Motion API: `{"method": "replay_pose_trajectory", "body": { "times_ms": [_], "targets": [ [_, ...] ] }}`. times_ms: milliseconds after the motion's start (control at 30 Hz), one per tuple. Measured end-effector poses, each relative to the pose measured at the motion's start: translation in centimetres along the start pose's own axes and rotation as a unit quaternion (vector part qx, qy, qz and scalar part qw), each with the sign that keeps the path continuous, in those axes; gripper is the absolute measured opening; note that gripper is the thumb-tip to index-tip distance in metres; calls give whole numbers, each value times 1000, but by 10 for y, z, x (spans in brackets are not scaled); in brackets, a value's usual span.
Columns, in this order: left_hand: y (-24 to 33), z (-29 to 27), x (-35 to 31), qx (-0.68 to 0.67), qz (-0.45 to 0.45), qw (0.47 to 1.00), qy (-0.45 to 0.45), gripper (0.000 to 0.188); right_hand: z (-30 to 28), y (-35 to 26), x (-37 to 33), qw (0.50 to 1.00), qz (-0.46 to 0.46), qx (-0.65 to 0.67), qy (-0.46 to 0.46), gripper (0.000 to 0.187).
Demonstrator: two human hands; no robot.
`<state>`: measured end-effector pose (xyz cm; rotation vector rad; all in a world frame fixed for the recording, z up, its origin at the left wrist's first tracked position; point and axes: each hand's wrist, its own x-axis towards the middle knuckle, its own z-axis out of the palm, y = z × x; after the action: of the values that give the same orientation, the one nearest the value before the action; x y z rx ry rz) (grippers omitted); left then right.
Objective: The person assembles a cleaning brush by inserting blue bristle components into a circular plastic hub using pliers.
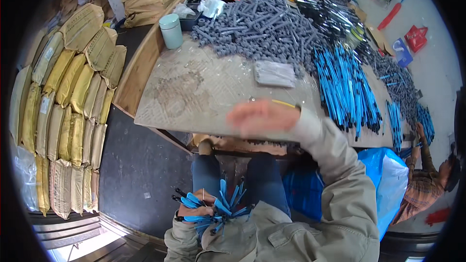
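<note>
The left hand (196,208) is closed around a fanned bundle of slim blue sticks with black ends (223,206), above the lap and probably kept low against the body for steadiness. The right hand (262,116), motion-blurred, is above the front of the grey worktop (194,109), fingers outstretched, nothing visible in it. Matching blue sticks (347,90) lie roughly parallel on the right, beside heaped grey plastic pieces (267,26), perhaps sorted for easy picking.
</note>
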<state>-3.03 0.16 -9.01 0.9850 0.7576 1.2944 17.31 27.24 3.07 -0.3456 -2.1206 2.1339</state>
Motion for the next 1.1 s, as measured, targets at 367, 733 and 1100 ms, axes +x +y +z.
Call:
{"method": "replay_pose_trajectory", "body": {
  "times_ms": [367,733,1100],
  "targets": [
    [13,2,30,24,-44,999,-11,29,-218,1,171,496,-22,-783,374,8],
    [-21,-8,13,74,-5,988,-138,26,-60,-55,72,924,-124,-275,233,18],
    [21,53,14,95,-96,989,-57,29,139,53,-46,940,-159,264,149,51]
  ]
}}
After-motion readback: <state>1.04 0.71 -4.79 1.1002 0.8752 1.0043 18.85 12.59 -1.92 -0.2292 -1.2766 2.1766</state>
